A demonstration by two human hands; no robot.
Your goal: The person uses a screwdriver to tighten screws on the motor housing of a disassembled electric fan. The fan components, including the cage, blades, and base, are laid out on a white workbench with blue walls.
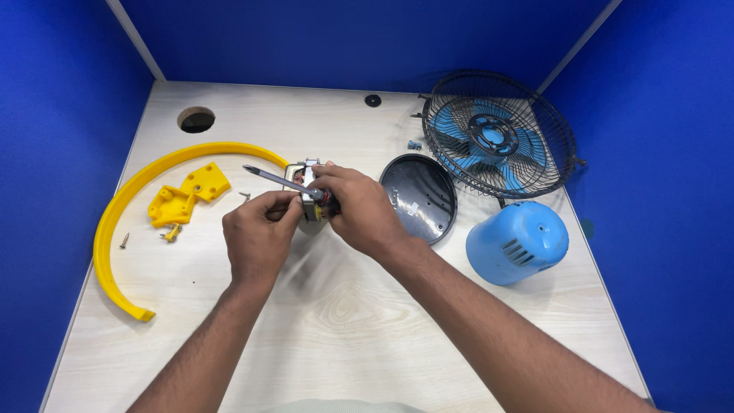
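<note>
Desk (367, 321) is ringed by a caged fan head (497, 134), a yellow arc (122, 222), a blue motor cover (518, 241), and a dark round plate (419, 195). At centre, the small fan motor (310, 200) is gripped by the right hand (359, 210), fingers closed. The left hand (256, 237) is closed around the shaft end (269, 177). Mid-disassembly, judged; a steady hold is called for next.

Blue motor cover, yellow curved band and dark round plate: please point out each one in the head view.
Blue motor cover (514, 243), head view, on its rounded side wall.
Yellow curved band (107, 229), head view, on its left bend.
Dark round plate (419, 195), head view, on its middle face.
</note>
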